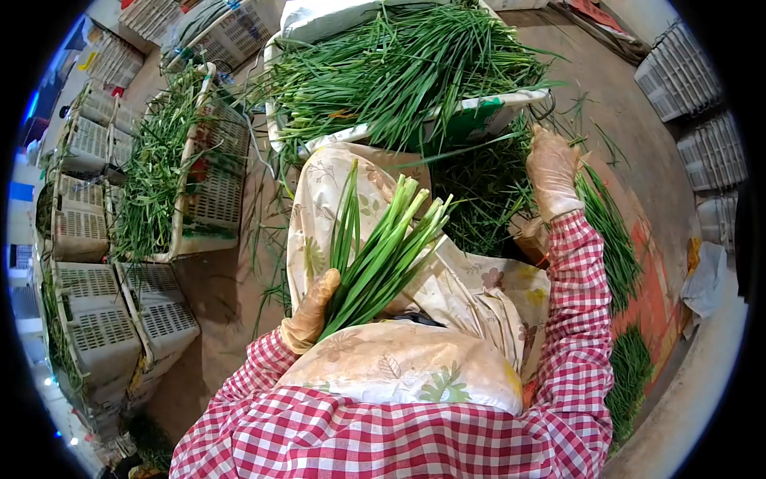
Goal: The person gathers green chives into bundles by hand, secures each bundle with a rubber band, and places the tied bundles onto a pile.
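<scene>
My gloved left hand [314, 310] is closed around a bunch of garlic chives [381, 254], held over my lap with the pale cut ends pointing up and to the right. My gloved right hand [552, 172] is stretched forward beside the right front corner of a white crate [274, 120]. Its fingers are drawn together near a dark wire hook [549, 105] at that corner; what they hold, if anything, is too small to make out. Loose green chives [407, 68] are heaped in the crate. A patterned apron [399, 359] covers my lap.
At left stands a crate [215, 172] filled with green trimmings, with more white crates [96, 319] beyond it. Chive bundles [610, 231] lie on the floor to my right. Trimmings [479, 195] lie below the front crate. Stacked crates [680, 73] stand by the right wall.
</scene>
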### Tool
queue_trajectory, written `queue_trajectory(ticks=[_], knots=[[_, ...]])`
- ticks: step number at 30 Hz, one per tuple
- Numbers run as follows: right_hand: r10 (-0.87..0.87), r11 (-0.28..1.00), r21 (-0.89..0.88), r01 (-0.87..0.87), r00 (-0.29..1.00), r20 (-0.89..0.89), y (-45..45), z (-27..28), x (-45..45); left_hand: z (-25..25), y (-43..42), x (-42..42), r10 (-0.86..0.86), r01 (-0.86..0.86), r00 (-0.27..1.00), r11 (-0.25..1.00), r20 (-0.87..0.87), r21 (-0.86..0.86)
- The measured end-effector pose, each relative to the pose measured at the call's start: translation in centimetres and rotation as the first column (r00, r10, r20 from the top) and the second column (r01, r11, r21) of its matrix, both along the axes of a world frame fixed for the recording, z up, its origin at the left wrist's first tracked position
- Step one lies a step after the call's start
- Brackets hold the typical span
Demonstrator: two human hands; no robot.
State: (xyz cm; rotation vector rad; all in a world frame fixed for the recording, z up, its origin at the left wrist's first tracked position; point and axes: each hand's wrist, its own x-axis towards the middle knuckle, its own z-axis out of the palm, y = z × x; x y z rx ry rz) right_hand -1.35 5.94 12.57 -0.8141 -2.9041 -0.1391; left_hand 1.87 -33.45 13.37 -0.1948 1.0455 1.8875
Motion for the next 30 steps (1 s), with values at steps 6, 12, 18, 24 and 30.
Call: queue_trajectory(ticks=[6,12,18,24,30], knots=[[0.431,0.123,-0.970,-0.210,0.892,-0.138,-9.4,1.7,0.8,-0.5,0.5,-0.3,-0.190,0.202,0.961,0.978,-0.201,0.046],[0.064,0.240,-0.883,-0.403,0.914,-0.400,-9.8,-0.3,-1.0,-0.1,0.4,-0.4,-0.154,0.151,0.987,0.987,-0.052,-0.058],[-0.283,0.474,-0.863,-0.174,0.898,-0.337,-4.2,-1.3,0.1,-1.4,-0.4,-1.1,-0.086,0.088,0.991,0.996,0.105,-0.017],[-0.182,0.409,-0.908,-0.087,0.968,-0.175,-5.3,-3.8,3.1,-2.0,-0.2,-2.0,0.014,-0.027,0.992,0.994,0.126,0.105],[0.433,-0.086,-0.973,-0.212,0.872,-0.228,-12.9,-2.9,6.3,-1.3,2.2,-3.4,0.042,-0.041,0.998,0.999,-0.044,0.019]])
